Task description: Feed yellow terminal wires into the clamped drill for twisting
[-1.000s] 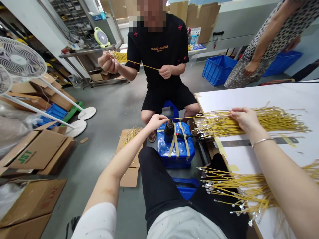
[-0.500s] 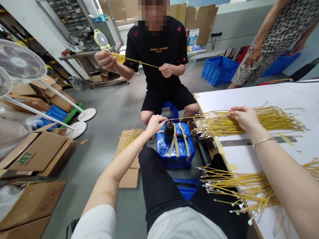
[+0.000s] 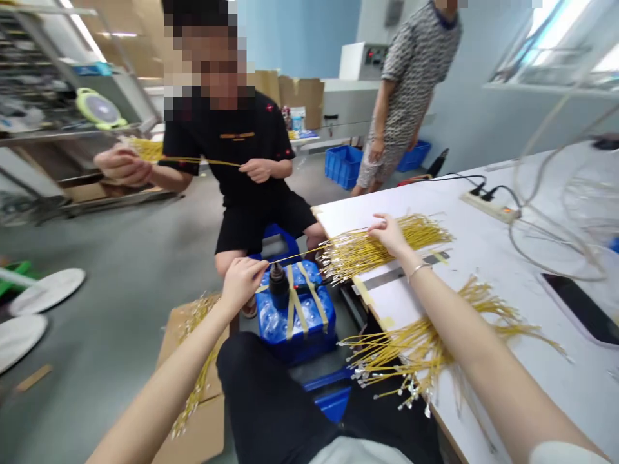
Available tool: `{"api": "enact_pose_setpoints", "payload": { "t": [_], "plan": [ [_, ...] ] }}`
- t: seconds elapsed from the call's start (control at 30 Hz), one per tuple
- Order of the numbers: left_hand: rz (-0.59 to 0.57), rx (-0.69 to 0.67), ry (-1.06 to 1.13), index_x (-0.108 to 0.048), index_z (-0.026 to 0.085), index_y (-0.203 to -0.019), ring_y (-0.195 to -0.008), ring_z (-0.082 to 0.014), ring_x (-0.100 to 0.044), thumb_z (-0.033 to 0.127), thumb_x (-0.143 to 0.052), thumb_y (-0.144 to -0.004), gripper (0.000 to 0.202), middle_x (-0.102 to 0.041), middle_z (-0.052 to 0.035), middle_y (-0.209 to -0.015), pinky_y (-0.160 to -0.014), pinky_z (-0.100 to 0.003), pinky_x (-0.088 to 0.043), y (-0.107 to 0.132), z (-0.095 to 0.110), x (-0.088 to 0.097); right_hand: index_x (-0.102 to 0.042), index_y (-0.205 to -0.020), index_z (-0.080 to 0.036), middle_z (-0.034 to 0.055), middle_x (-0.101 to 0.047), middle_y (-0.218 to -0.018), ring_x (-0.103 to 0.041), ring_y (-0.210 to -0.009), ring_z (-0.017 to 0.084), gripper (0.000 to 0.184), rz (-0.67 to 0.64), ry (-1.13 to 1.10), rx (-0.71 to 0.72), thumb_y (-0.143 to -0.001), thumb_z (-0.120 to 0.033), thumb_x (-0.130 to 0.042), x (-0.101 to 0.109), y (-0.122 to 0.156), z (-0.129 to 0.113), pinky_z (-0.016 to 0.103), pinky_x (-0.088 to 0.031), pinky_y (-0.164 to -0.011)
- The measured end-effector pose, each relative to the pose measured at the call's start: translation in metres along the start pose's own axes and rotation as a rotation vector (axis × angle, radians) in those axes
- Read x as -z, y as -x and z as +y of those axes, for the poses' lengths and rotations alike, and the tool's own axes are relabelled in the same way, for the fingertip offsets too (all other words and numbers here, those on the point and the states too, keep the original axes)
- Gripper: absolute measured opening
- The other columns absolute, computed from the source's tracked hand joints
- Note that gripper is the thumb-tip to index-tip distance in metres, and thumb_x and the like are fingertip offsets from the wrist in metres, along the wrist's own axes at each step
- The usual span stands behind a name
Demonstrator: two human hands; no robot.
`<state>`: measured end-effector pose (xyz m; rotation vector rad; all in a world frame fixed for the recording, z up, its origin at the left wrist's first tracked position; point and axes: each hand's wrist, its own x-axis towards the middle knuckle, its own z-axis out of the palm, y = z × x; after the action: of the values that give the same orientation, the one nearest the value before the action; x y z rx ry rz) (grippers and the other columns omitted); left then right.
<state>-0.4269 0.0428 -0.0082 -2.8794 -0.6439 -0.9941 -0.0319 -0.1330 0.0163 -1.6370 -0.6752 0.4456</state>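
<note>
My left hand (image 3: 243, 281) is closed on the end of a single yellow wire (image 3: 302, 254) beside a black drill chuck (image 3: 278, 280) taped to a blue stool (image 3: 296, 314). That wire runs right to a bundle of yellow wires (image 3: 382, 245) on the white table (image 3: 488, 258). My right hand (image 3: 391, 234) rests on this bundle, fingers pinched on the wires. A second yellow bundle (image 3: 425, 348) hangs over the table's near edge. Opposite me a seated person in black holds yellow wires (image 3: 188, 159) stretched between both hands.
More yellow wires (image 3: 198, 348) lie on flattened cardboard (image 3: 193, 393) on the floor at left. A standing person (image 3: 401, 96), blue crates (image 3: 345, 164), a power strip (image 3: 488, 207) with cables and a dark phone (image 3: 580, 308) are at right. Fan bases (image 3: 43, 290) sit far left.
The camera has swung up and to the right, showing more of the table and room. Both my hands keep their hold on the wire and the bundle.
</note>
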Motion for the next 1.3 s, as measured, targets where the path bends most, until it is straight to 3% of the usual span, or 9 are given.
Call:
{"api": "enact_pose_setpoints", "payload": {
  "t": [0.1, 0.27, 0.43, 0.77, 1.3],
  "plan": [
    [0.068, -0.101, -0.046, -0.077, 0.020, -0.091, -0.077, -0.0211, -0.068, 0.027, -0.052, -0.098, 0.027, -0.076, -0.0069, -0.086, -0.076, -0.035, -0.049, -0.003, -0.001, 0.001, -0.043, -0.129, -0.019, -0.0028, -0.065, -0.077, -0.065, -0.078, 0.016, 0.075, -0.021, -0.019, 0.027, -0.058, -0.015, -0.065, 0.005, -0.005, 0.003, 0.036, -0.055, -0.086],
    [0.106, -0.182, -0.077, -0.076, 0.018, -0.089, -0.075, -0.0202, -0.068, 0.025, -0.052, -0.098, 0.026, -0.077, -0.0060, -0.085, -0.074, -0.035, -0.049, -0.006, 0.001, 0.001, -0.043, -0.128, -0.021, -0.0040, -0.061, -0.077, -0.065, -0.081, 0.017, 0.074, -0.051, 0.034, 0.068, -0.058, -0.019, -0.067, 0.014, -0.009, 0.003, 0.037, -0.054, -0.087],
    [0.091, -0.106, -0.085, -0.076, 0.020, -0.090, -0.074, -0.0195, -0.067, 0.027, -0.051, -0.099, 0.027, -0.076, -0.0056, -0.082, -0.072, -0.034, -0.048, -0.002, 0.003, -0.004, -0.050, -0.123, -0.020, -0.0028, -0.060, -0.079, -0.065, -0.083, 0.018, 0.068, -0.093, 0.111, 0.102, -0.058, -0.020, -0.071, 0.020, -0.010, 0.003, 0.039, -0.051, -0.094],
    [-0.045, 0.029, -0.084, -0.077, 0.021, -0.091, -0.075, -0.0192, -0.063, 0.027, -0.052, -0.098, 0.026, -0.074, -0.0056, -0.081, -0.071, -0.035, -0.045, 0.003, 0.007, -0.008, -0.059, -0.121, -0.019, 0.0031, -0.068, -0.084, -0.067, -0.083, 0.021, 0.051, -0.091, 0.585, 0.337, -0.070, -0.020, -0.065, 0.025, -0.017, 0.008, 0.041, -0.053, -0.091],
    [-0.129, 0.132, -0.088, -0.075, 0.022, -0.087, -0.076, -0.0191, -0.061, 0.026, -0.058, -0.095, 0.019, -0.074, -0.0051, -0.083, -0.071, -0.034, -0.042, 0.001, 0.005, -0.015, -0.065, -0.112, -0.017, 0.0078, -0.067, -0.084, -0.066, -0.079, 0.022, 0.043, -0.108, 0.593, 0.505, -0.070, -0.019, -0.055, 0.017, -0.016, 0.016, 0.042, -0.058, -0.082]
  ]
}}
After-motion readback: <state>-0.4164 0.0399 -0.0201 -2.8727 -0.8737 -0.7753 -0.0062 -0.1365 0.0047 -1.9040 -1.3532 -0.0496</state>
